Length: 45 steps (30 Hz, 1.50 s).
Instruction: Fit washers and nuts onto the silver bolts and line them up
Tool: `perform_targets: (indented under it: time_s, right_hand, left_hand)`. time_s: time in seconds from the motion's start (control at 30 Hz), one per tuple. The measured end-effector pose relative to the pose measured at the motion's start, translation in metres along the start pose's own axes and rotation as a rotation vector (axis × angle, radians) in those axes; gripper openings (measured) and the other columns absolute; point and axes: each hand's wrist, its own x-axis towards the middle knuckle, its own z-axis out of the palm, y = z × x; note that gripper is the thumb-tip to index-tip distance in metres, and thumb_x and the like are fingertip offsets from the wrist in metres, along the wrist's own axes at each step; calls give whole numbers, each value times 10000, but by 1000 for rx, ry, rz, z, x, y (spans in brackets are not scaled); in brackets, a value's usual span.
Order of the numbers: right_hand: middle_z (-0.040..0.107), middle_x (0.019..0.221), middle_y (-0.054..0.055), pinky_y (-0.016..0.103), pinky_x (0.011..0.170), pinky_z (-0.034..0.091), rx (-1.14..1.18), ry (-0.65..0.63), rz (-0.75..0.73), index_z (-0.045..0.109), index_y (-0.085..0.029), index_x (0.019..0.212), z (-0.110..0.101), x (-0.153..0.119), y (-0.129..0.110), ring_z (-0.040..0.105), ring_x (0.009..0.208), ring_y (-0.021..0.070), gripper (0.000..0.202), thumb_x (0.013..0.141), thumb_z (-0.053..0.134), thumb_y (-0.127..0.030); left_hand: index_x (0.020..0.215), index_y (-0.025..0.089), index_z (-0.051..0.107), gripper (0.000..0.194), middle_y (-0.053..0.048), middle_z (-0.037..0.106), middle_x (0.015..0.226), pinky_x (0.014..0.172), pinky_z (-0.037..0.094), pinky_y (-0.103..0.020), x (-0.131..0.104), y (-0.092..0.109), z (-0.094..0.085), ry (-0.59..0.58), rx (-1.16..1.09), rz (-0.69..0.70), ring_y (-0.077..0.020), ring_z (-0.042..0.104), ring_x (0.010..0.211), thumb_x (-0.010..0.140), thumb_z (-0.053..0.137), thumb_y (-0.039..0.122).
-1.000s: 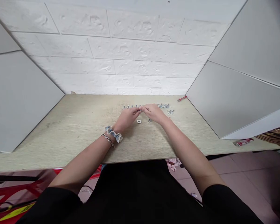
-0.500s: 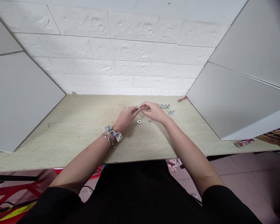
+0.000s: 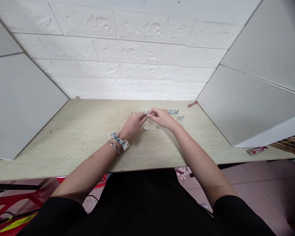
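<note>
Fingertips pinched nearly closed, left hand (image 3: 134, 124) and right hand (image 3: 161, 118) share a small metal fastener (image 3: 147, 114), seemingly unfinished; bolts (image 3: 135, 112) stand at nine o'clock, washer (image 3: 145, 128) and nut (image 3: 158, 127) loose at six and five.

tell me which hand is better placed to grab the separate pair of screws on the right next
Probably the right hand: it is nearer the pair of screws, which lie past its outer side, while the left hand would need to cross it. Both hands pinch a small metal part, though.
</note>
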Motion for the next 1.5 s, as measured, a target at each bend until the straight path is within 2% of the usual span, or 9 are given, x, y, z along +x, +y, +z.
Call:
perform_targets:
  time_s: [0.17, 0.3, 0.47, 0.57, 0.7, 0.8, 0.93, 1.23, 1.5]
  right_hand:
    - [442, 556, -33, 230, 540, 277, -30, 29, 3, 438, -184, 610, 2, 0, -4, 405, 556, 101, 316, 837, 385, -397]
    - [422, 523, -26, 237, 542, 275, -27, 25, -12, 397, -182, 557, 4, 2, -3, 406, 541, 103, 423, 864, 315, -460]
    - [390, 489, -9, 251, 536, 287, -44, 41, 56, 368, -183, 508, 2, 1, -3, 399, 510, 111, 519, 881, 230, -516]
    - [449, 545, -7, 250, 566, 323, 3, 93, 21, 449, -181, 590, -2, 0, -3, 435, 551, 118, 460, 890, 247, -465]
    - [578, 724, -6, 250, 647, 391, 56, 98, -37, 544, -193, 835, -2, 1, -1, 522, 678, 127, 148, 805, 459, -311]
    - [623, 839, 17, 267, 735, 425, 81, 68, -84, 568, -187, 926, 1, 2, 1, 566, 777, 132, 192, 741, 519, -198]
    - [642, 866, 34, 287, 765, 440, 62, 60, -96, 604, -176, 898, 3, 4, 1, 584, 808, 139, 189, 732, 519, -146]
    - [663, 871, 45, 283, 732, 426, 61, 68, -71, 627, -177, 887, 4, 4, 3, 587, 795, 150, 163, 778, 533, -254]
    - [554, 652, -11, 236, 569, 309, -64, 70, -36, 520, -181, 707, 7, 2, -4, 477, 615, 117, 239, 844, 404, -339]
  left_hand:
    - [837, 177, 654, 216, 15, 598, 605, 542, 319, -216, -2, 2, 1, 57, 3, 34, -82, 458, 514, 861, 469, 286]
    - [917, 190, 658, 200, 13, 615, 635, 550, 332, -212, -3, 3, 1, 76, 2, 54, -84, 475, 531, 850, 491, 275]
    - [852, 185, 658, 187, 6, 610, 624, 551, 339, -218, -2, 5, -3, 46, 10, 43, -92, 482, 536, 847, 491, 271]
    - [860, 178, 653, 193, -3, 619, 643, 563, 348, -225, -1, 6, -6, 17, 24, 32, -102, 501, 552, 851, 483, 269]
    - [865, 167, 650, 195, -15, 629, 658, 562, 344, -229, 0, 4, -7, -1, 62, 32, -110, 510, 559, 856, 472, 247]
    - [885, 165, 652, 197, -21, 636, 675, 561, 339, -228, 0, 2, -7, 12, 85, 34, -112, 513, 565, 855, 471, 237]
    - [900, 171, 656, 199, -18, 638, 676, 571, 344, -230, 0, 1, -5, 19, 88, 18, -114, 517, 571, 851, 479, 246]
    - [884, 177, 650, 186, -7, 625, 662, 596, 360, -231, 0, 0, -4, 17, 63, 2, -120, 532, 588, 836, 482, 242]
    - [829, 168, 647, 189, -3, 607, 621, 579, 339, -227, -1, 7, -7, 7, 62, 22, -112, 504, 563, 828, 460, 196]
